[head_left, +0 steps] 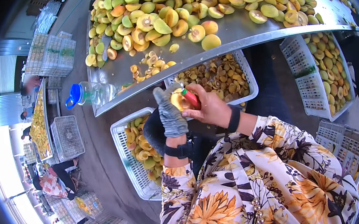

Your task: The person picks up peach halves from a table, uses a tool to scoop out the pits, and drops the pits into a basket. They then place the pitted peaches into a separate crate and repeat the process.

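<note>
My left hand (pixel 170 115), in a grey knitted glove, is closed around a yellow peach half (pixel 177 99). Bare and wrapped round a red and green handle, my right hand (pixel 214 107) holds a small hand tool (pixel 191 98) against the fruit. The tool's working end is hidden, so its exact kind does not show. Both hands are just in front of the metal table's edge (pixel 162 72). Beneath them is a white crate (pixel 252 85) with brownish cut pieces and pits. Another white crate (pixel 127 171), holding yellow-green fruit, stands by my left forearm.
Halved peaches (pixel 170 20) are heaped on the table, with small scraps (pixel 151 66) near its edge. A blue-capped water jug (pixel 95 93) sits at the left corner. Fruit crates (pixel 307 73) stand at right. Stacked crates (pixel 51 55) and seated people (pixel 54 182) are at left.
</note>
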`<action>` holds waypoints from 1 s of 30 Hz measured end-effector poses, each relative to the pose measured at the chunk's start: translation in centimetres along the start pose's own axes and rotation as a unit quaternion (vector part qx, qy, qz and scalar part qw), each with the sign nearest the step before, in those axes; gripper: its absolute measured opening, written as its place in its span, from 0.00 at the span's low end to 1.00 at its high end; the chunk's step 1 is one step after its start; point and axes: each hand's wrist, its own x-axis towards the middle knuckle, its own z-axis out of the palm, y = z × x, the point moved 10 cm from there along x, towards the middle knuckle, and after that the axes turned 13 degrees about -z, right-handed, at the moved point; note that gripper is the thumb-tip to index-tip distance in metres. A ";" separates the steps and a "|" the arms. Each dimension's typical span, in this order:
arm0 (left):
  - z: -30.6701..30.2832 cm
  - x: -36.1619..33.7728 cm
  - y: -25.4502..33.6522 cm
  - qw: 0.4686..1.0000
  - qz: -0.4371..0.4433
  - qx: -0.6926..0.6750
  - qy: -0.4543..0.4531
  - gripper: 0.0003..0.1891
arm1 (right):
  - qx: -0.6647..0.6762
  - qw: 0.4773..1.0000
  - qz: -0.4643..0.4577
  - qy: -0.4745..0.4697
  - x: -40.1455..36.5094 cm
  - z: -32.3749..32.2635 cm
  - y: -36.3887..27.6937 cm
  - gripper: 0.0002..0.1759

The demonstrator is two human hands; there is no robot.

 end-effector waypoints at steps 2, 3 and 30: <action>0.7 0.4 -1.6 0.999 -0.034 -0.030 -0.012 0.36 | -0.015 1.000 0.008 -0.007 -0.1 -0.4 0.1 0.33; 0.7 -0.1 -1.5 0.999 -0.037 0.018 0.013 0.35 | 0.030 0.998 0.050 0.011 -0.4 -0.8 1.3 0.29; 19.2 17.1 3.8 0.564 0.165 0.809 -0.028 0.31 | -0.120 0.983 0.125 0.060 -8.1 -15.0 4.9 0.16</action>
